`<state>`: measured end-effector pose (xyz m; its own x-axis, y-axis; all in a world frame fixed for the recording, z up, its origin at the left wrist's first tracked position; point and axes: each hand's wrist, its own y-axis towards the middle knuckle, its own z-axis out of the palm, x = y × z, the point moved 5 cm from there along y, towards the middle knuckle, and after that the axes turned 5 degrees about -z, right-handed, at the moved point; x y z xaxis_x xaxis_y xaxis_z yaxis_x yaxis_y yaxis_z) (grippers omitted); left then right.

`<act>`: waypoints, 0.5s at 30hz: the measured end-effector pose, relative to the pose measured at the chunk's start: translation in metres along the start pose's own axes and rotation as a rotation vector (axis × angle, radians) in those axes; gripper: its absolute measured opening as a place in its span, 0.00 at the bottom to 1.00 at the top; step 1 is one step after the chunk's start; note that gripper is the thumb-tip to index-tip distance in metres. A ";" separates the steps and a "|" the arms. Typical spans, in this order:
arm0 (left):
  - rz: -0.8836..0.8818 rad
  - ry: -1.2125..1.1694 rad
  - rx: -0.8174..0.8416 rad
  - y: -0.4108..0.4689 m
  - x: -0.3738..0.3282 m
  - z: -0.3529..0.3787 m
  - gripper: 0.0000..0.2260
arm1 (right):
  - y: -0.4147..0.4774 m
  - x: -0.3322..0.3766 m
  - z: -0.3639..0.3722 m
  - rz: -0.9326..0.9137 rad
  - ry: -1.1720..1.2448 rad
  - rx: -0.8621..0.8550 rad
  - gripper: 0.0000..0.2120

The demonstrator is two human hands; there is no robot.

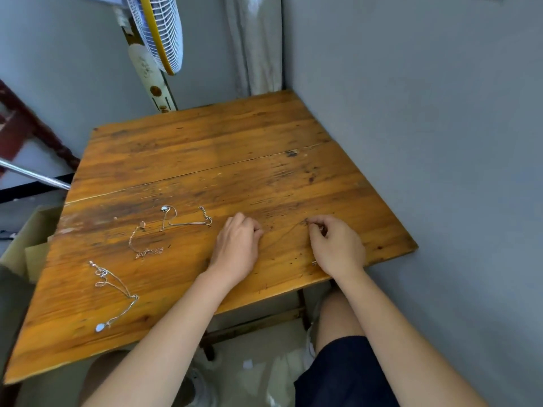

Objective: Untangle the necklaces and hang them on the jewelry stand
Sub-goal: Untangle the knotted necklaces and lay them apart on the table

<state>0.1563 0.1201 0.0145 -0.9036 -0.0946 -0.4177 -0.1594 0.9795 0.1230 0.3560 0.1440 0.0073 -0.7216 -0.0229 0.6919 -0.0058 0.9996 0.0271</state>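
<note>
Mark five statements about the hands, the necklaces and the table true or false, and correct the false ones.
1. Both hands rest on the wooden table. True: the left hand and the right hand lie on the table.
2. A jewelry stand stands on the table. False: no stand is in view.
3. A thin chain stretches between the curled fingers of the two hands. True: the thin chain runs from one hand to the other.
4. The loose necklaces lie to the right of the right hand. False: the pendant necklace, the rose chain and the silver chain lie left of the left hand.
5. The fan stands on the table. False: the fan is behind the table's far edge.
</note>
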 end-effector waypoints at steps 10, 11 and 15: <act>-0.299 -0.846 0.156 -0.033 0.042 -0.062 0.07 | -0.017 0.054 0.042 -0.219 0.164 0.210 0.14; -0.287 -0.887 0.174 -0.033 0.042 -0.065 0.07 | -0.016 0.057 0.044 -0.249 0.167 0.262 0.16; -0.243 -0.938 0.231 -0.031 0.037 -0.077 0.06 | -0.014 0.072 0.052 -0.318 0.279 0.540 0.20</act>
<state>0.0971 0.0726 0.0647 -0.1605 -0.2162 -0.9631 -0.1273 0.9721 -0.1970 0.2681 0.1289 0.0187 -0.4225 -0.2471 0.8720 -0.5842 0.8099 -0.0536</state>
